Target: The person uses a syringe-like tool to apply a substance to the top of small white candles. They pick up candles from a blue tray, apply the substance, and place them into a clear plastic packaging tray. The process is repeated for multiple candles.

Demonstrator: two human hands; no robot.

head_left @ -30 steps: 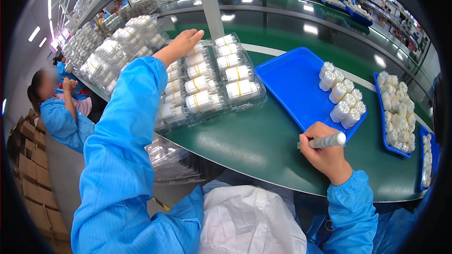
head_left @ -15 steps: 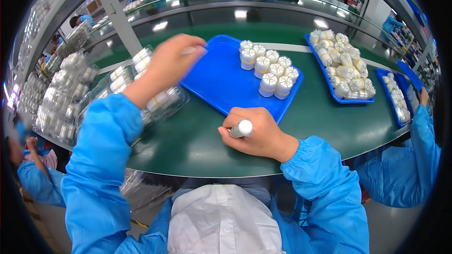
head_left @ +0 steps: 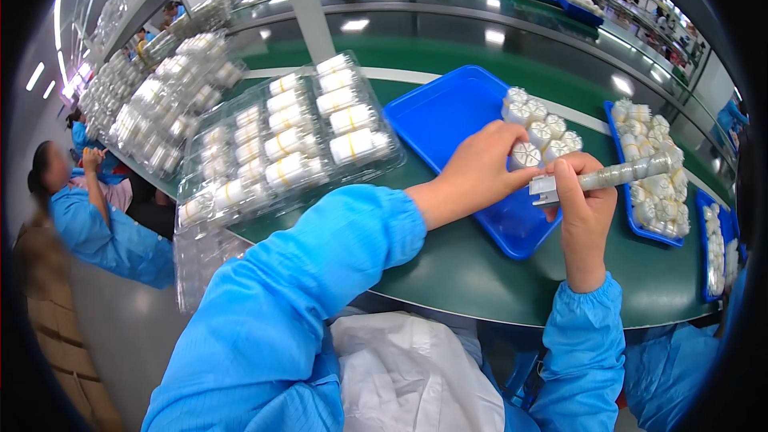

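The left hand has swung from the clear packs to the blue tray, now pinching a small white ribbed cap. The right hand grips a slim metallic tool, tip beside the cap. Left lie glossy clear blister packs on the green tabletop; the smooth blue tray holds more caps.

Bright overhead strip lights glare off the green table (fisheye bends the edges); rim black, sharp centre.
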